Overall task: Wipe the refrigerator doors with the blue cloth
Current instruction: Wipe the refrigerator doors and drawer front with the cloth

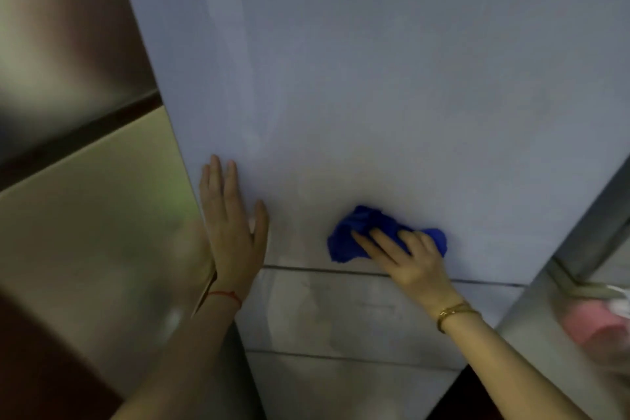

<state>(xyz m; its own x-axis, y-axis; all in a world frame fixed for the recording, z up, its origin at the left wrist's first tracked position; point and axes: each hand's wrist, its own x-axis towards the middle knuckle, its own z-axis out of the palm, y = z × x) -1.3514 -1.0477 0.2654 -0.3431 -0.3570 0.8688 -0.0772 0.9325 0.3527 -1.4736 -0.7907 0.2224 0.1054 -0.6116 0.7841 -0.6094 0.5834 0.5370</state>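
Head view, blue cloth (347, 242): bunched against the refrigerator door (392, 78), low on its panel, just above the seam to the lower door (341, 310).
Right hand (405, 256): fingers spread flat on the cloth, pressing it to the door; cloth sticks out left and right of the fingers.
Cloth look: deep blue, crumpled, creased folds.
Left hand (231, 225): fingers straight and together, palm flat on the door's left edge, well apart from the cloth.
Wrists: gold bracelet (455, 312) right, red string (226, 295) left.
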